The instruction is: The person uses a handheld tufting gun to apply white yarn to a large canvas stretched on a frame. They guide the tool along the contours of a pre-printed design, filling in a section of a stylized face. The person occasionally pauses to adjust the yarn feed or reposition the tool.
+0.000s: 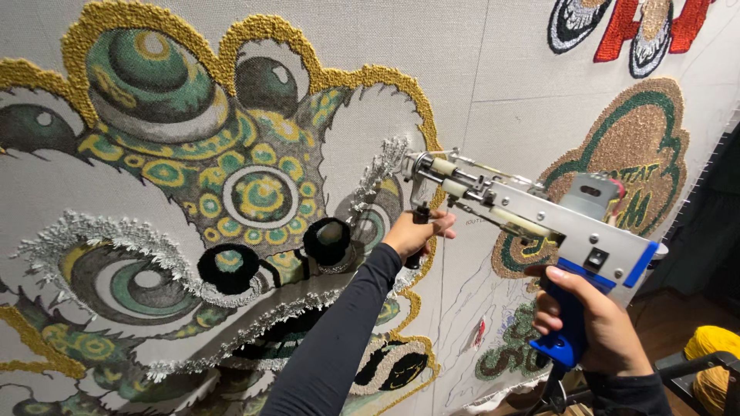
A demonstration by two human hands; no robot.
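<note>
We're at the stretched grey tufting cloth w/ the silver-and-blue tufting gun, mid-frame right. Our right hand is clenched round the gun's blue rear grip; our left hand is closed on the black front handle, needle tip touching the cloth beside the white silvery fringe. Progress, as we judge it: the big green-and-gold lion face filling the left looks mostly tufted, though bare grey patches remain around the cheek and brow. The sketched panel lower centre is only outlined, so lots left there. The round gold-and-green emblem at right looks filled. Room: open cloth above the gun; yellow yarn ball and dark frame bar crowd the bottom-right corner.
</note>
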